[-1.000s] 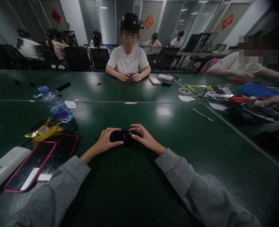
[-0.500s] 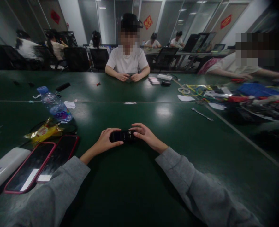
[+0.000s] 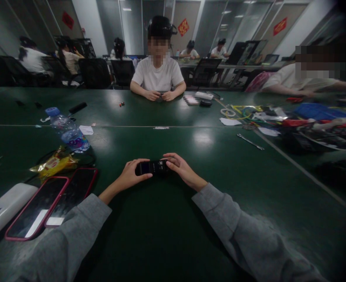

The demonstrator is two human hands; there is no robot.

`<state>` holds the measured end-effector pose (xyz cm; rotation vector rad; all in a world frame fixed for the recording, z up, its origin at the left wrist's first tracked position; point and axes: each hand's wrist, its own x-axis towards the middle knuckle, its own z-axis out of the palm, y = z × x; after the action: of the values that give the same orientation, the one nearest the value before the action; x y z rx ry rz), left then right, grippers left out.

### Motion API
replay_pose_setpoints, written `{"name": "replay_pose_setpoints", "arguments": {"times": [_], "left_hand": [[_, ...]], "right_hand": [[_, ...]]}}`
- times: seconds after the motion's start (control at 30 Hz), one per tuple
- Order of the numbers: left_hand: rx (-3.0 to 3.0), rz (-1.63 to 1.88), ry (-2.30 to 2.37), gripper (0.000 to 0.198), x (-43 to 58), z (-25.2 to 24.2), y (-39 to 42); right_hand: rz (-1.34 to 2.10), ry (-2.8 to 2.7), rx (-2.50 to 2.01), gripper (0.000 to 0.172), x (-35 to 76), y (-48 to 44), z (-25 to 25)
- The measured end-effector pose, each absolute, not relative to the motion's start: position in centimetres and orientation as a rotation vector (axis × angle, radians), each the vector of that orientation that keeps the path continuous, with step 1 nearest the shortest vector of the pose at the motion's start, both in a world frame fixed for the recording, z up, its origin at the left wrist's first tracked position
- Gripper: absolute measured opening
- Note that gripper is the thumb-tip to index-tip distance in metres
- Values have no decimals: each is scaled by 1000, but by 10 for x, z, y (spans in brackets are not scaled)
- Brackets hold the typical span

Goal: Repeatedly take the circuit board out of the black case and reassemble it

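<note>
A small black device with a screen and buttons lies across my two hands, just above the dark green table. My left hand grips its left end, thumb on the near edge. My right hand grips its right end, fingers curled over the top. Both forearms wear grey sleeves and rest on the table.
At my left lie two red-cased phones, a white power bank, a yellow snack bag and a water bottle. A metal wrench and a clutter of cables lie right. A person in white sits opposite.
The device and both hands have barely shifted, only a slight move away from me. Nothing was picked up or let go.
</note>
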<state>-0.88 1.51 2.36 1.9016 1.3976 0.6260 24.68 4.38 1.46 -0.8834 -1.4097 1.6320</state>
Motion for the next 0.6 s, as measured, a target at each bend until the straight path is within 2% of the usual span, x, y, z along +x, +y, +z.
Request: {"name": "replay_pose_setpoints", "arguments": {"times": [0.43,0.6], "left_hand": [[1745,749,1317,60,-11,19,18],[1724,780,1305,58,-11,18,18]], "right_hand": [[1828,-1184,-851,43,247,42,8],[1919,-1187,-823,52,249,42,12]]}}
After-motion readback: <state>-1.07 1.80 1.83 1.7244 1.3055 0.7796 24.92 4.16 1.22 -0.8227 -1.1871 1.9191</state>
